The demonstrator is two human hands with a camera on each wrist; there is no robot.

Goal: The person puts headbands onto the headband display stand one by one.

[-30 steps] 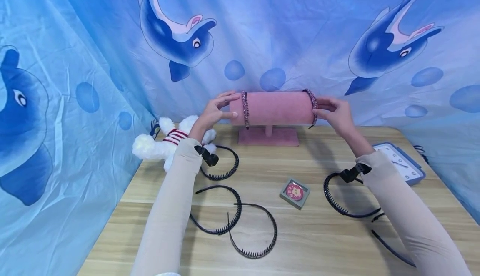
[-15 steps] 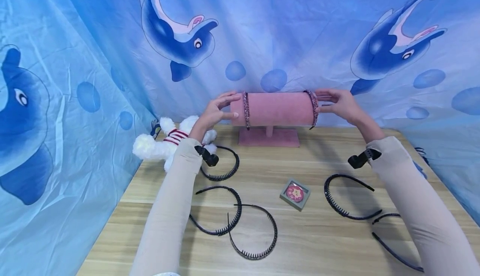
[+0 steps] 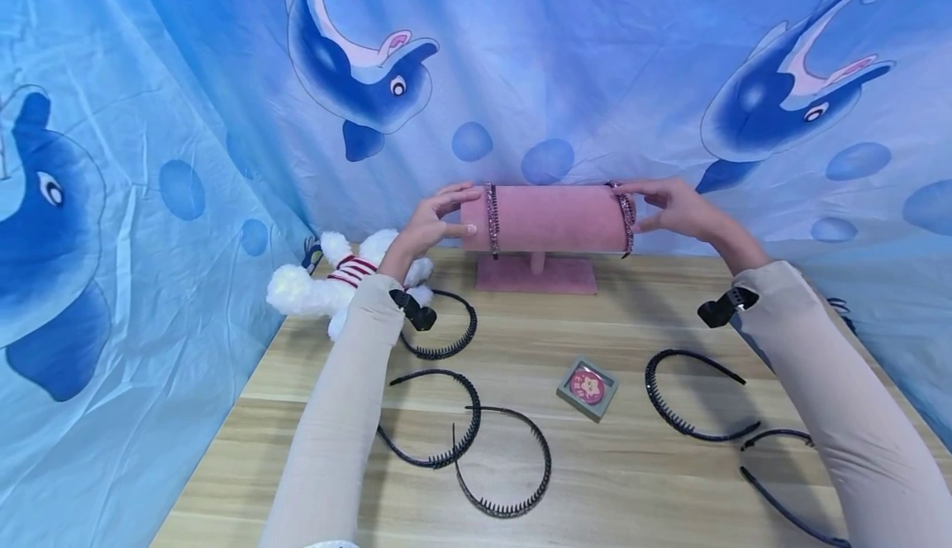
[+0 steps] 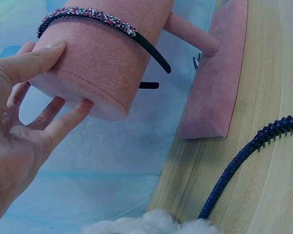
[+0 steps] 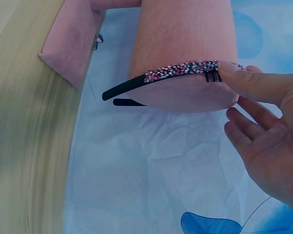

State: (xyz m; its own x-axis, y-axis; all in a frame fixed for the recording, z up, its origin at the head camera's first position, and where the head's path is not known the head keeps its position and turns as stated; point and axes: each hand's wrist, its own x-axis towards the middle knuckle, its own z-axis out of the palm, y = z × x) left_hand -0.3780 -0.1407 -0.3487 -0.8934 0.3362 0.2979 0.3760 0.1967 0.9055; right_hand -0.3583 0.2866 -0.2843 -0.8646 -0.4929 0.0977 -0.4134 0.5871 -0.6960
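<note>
Pinching the right band at the roll's 3 o'clock end: right hand, thumb on the stones, other fingers loosely bent past the end, partly hidden. Band is at 9 o'clock from those fingers, touching; right hand is nearer. Roll's long axis runs 9 to 3; band loops across it, slightly tilted, tips at 6. Left hand grips the roll's 9 o'clock end, thumb on the side, fingers on the end face, gap only as wide as the edge held. Left band sits just beside, toward 3.

Roll: pink, suede-like cylinder on a flat base. Both bands: thin black arcs, crowns crusted pink and silver. Desk: pale wood grain. On it, from the roll: five loose bands, dark, toothed, curved, between 4 and 8; fluffy white toy toward 8; square grey box just short of 6.
</note>
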